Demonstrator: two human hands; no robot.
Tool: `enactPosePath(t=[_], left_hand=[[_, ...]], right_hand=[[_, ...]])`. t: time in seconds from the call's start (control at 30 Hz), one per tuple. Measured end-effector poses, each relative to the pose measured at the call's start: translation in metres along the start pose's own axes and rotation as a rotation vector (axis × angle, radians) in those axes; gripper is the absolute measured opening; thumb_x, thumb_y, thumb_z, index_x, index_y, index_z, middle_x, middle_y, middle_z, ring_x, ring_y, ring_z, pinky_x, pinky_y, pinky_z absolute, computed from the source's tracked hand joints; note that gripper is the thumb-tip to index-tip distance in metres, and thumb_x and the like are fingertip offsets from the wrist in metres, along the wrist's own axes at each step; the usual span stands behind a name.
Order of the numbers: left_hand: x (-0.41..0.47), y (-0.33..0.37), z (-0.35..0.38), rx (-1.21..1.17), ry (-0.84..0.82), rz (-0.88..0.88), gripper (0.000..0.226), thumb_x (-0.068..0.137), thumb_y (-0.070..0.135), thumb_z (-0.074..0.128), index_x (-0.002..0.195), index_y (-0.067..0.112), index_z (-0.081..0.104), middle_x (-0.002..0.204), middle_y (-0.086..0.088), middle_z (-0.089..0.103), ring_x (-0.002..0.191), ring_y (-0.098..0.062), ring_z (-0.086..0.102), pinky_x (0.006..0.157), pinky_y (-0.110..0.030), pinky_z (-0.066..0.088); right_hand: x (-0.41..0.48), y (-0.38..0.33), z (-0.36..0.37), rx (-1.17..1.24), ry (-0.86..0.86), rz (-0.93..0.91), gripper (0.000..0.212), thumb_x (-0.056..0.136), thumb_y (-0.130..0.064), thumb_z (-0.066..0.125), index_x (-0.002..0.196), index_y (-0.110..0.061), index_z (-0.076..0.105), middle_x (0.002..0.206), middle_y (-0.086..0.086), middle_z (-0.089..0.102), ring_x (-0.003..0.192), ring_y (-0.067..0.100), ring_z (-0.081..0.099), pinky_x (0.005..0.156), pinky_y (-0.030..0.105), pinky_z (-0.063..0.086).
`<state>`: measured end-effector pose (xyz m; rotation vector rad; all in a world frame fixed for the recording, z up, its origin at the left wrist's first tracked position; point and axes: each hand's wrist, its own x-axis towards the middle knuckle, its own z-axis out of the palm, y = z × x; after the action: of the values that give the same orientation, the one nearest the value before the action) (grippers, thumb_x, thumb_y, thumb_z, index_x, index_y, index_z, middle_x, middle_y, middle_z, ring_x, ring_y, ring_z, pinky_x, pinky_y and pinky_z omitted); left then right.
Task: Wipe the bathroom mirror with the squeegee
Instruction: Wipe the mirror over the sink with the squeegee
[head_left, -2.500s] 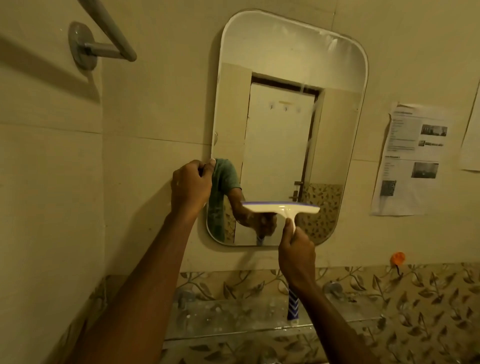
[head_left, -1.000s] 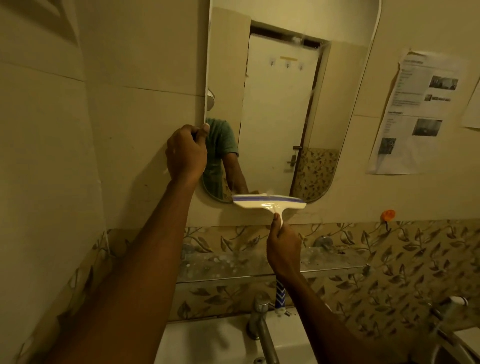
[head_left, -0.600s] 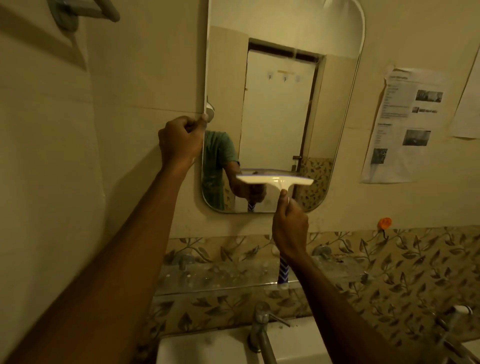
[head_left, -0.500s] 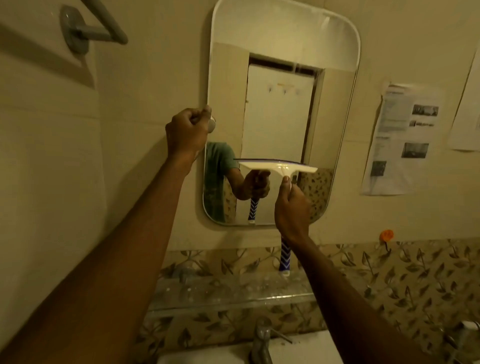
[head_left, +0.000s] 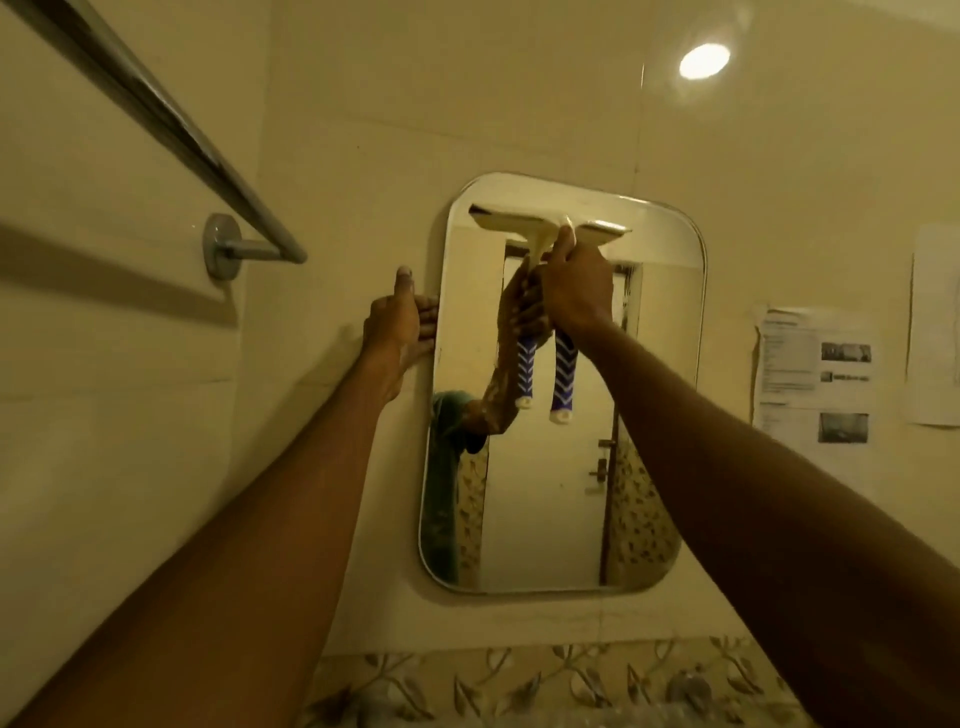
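While the right hand (head_left: 574, 291) reaches up in front of the mirror (head_left: 550, 509), its grip is clamped around the upper handle of the squeegee (head_left: 550, 228), just under the head. The cream-coloured head lies crosswise above the fist, nearly level, against the glass close to the mirror's top edge, a little left of centre. Below the fist, the rest of the handle, patterned in blue and white chevrons, hangs down in front of the glass with its white tip free. A reflected copy of hand and handle shows just to the left of it in the mirror.

At the mirror's left edge, about a third of the way down, sits the left hand (head_left: 400, 327). Its grip is apart, thumb pointing up, fingers (head_left: 428, 317) extended toward the rim and touching or almost touching it; whether they curl behind the edge I cannot tell. It lies lower than the squeegee head and well to the left of the handle.

On the left wall, a metal towel bar (head_left: 171, 130) runs diagonally to its round mount. Printed sheets (head_left: 815, 374) hang on the wall right of the mirror, and a leaf-patterned tile band (head_left: 519, 686) runs below it.
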<state>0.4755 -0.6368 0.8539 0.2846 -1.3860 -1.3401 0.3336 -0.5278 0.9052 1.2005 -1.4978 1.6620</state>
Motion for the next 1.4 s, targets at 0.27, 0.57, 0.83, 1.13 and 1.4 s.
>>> enactPosePath(t=[0.27,0.57,0.83,1.13,1.4], left_hand=[[0.007,-0.003,-0.006,-0.075,-0.062,-0.062,0.065,0.099,0.055,0.021,0.091,0.007,0.063,0.087,-0.009,0.067,0.083,-0.021,0.065,0.074,-0.031,0.053],[0.001,0.002,-0.008,-0.162,-0.088,-0.124,0.078,0.097,0.059,0.013,0.102,0.000,0.063,0.092,-0.014,0.068,0.089,-0.025,0.065,0.081,-0.036,0.053],[0.009,-0.002,-0.013,-0.108,-0.101,-0.102,0.074,0.098,0.057,0.015,0.095,0.003,0.065,0.096,-0.016,0.070,0.091,-0.027,0.068,0.083,-0.038,0.055],[0.013,-0.004,-0.010,-0.024,-0.053,-0.044,0.059,0.101,0.045,0.023,0.084,0.007,0.064,0.081,-0.009,0.071,0.076,-0.019,0.069,0.064,-0.030,0.055],[0.003,-0.007,0.008,0.265,0.073,0.091,0.039,0.098,0.036,0.034,0.075,0.013,0.056,0.094,-0.015,0.066,0.094,-0.034,0.065,0.090,-0.051,0.052]], right_hand=[[-0.012,-0.011,0.020,-0.046,-0.051,0.056,0.040,0.105,-0.043,0.028,0.079,-0.021,0.050,0.069,0.000,0.060,0.056,0.009,0.059,0.050,0.025,0.047],[-0.178,0.058,0.022,0.057,-0.120,0.165,0.035,0.098,-0.051,0.030,0.080,-0.028,0.048,0.063,-0.005,0.059,0.051,-0.001,0.060,0.039,0.012,0.045],[-0.093,0.039,0.009,-0.020,-0.130,0.085,0.047,0.103,-0.046,0.027,0.092,-0.017,0.062,0.074,-0.004,0.068,0.059,0.008,0.067,0.053,0.024,0.058],[-0.247,0.084,0.005,-0.093,-0.222,0.226,0.035,0.098,-0.050,0.033,0.092,-0.023,0.056,0.074,-0.008,0.062,0.062,0.000,0.062,0.046,0.011,0.046],[-0.172,0.051,-0.001,-0.026,-0.206,0.135,0.033,0.099,-0.046,0.034,0.087,-0.022,0.054,0.073,-0.008,0.062,0.058,0.005,0.064,0.043,0.011,0.045]])
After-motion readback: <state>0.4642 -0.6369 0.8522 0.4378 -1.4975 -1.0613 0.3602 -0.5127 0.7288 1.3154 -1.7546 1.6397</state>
